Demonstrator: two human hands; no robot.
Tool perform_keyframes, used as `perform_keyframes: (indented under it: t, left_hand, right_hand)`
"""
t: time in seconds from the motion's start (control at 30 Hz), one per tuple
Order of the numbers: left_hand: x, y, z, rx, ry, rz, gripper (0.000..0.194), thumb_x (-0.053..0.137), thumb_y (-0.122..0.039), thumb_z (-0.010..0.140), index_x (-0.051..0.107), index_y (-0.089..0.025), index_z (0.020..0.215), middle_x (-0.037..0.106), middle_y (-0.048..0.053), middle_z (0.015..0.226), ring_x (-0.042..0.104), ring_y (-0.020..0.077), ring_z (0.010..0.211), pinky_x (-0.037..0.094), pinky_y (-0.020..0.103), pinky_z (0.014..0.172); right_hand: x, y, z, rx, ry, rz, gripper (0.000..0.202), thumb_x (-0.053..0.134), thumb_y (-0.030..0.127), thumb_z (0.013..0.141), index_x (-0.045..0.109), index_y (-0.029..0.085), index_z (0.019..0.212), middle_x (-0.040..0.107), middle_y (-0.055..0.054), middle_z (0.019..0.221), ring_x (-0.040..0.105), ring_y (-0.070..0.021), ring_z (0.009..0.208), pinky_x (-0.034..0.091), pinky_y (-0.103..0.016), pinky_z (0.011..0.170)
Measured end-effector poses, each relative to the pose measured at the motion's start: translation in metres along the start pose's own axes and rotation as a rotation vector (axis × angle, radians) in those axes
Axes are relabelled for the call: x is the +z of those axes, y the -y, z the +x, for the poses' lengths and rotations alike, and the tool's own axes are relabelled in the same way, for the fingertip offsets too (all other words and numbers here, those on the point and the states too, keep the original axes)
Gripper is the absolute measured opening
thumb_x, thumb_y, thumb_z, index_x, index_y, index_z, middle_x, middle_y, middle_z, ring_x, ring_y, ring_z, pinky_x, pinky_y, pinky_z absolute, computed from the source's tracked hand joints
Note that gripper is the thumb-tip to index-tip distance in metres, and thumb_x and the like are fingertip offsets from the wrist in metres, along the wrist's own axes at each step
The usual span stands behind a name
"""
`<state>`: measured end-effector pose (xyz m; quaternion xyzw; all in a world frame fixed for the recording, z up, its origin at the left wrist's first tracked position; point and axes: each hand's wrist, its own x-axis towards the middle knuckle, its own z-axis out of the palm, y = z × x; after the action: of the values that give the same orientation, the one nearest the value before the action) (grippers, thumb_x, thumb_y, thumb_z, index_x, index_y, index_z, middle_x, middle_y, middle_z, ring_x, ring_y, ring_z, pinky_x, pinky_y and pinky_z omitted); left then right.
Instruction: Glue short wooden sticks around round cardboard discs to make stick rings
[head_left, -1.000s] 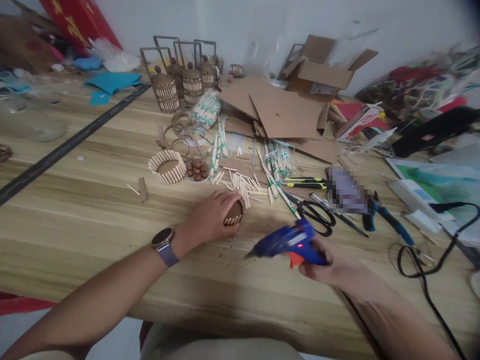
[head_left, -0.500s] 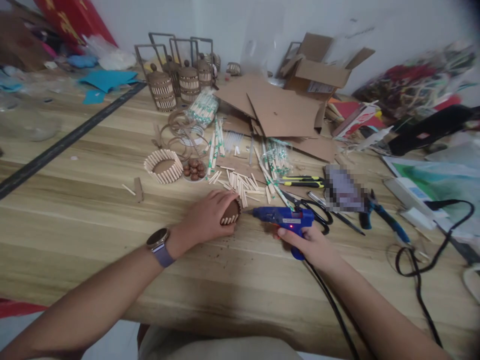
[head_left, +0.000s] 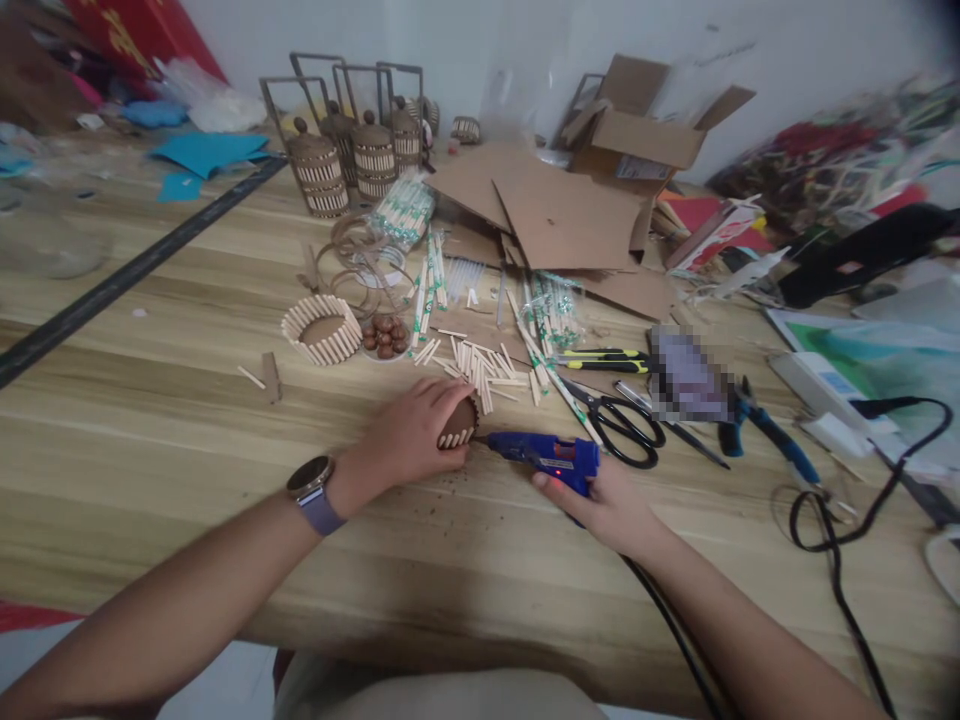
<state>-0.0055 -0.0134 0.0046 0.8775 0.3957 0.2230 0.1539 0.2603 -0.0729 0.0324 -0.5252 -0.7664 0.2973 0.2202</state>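
A small round brown piece edged with short sticks (head_left: pixel 459 424) is gripped on its left side by my left hand (head_left: pixel 414 432), tilted on edge. My right hand (head_left: pixel 611 505) is closed around a blue glue gun (head_left: pixel 544 455) with a lit red light. The gun's nozzle points left and is at the right edge of the round piece; whether it touches is too small to tell. Behind the round piece lie loose short sticks (head_left: pixel 487 370). A ring of sticks (head_left: pixel 322 330) and a dish of brown beads (head_left: pixel 385 337) stand to the left.
Black scissors (head_left: pixel 626 432), yellow-black pliers (head_left: pixel 607 360) and blue pliers (head_left: pixel 780 440) lie at the right. Cardboard sheets (head_left: pixel 562 210) and an open box (head_left: pixel 645 140) are behind. Lidded stick-trimmed containers (head_left: pixel 319 165) stand back left. The gun's black cord (head_left: pixel 667 625) runs to the front edge.
My right hand has moved left and slightly down, bringing the glue gun's nozzle to the round piece and uncovering more of the scissors. My left hand keeps its hold.
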Motion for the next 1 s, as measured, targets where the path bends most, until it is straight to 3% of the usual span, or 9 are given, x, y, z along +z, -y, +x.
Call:
perform_keyframes:
  t: [0.53, 1.0]
  left_hand:
    - [0.0001, -0.0006, 0.0, -0.012, 0.001, -0.013, 0.071, 0.071, -0.024, 0.077, 0.044, -0.019, 0.143, 0.058, 0.014, 0.144, 0.053, 0.0331, 0.134, 0.043, 0.054, 0.113]
    - [0.0015, 0.0007, -0.0006, 0.004, -0.01, -0.003, 0.072, 0.072, -0.025, 0.077, 0.044, -0.016, 0.142, 0.058, 0.015, 0.144, 0.052, 0.0324, 0.134, 0.044, 0.053, 0.113]
  right_hand:
    - [0.0043, 0.0023, 0.0022, -0.052, 0.007, -0.035, 0.032, 0.054, 0.045, 0.094, 0.072, 0.021, 0.083, 0.074, -0.007, 0.081, 0.067, -0.0236, 0.076, 0.052, -0.035, 0.073]
    - [0.0038, 0.0049, 0.0013, -0.04, 0.002, -0.025, 0.031, 0.056, 0.045, 0.093, 0.07, 0.021, 0.081, 0.071, -0.006, 0.078, 0.066, -0.0236, 0.074, 0.051, -0.034, 0.071]
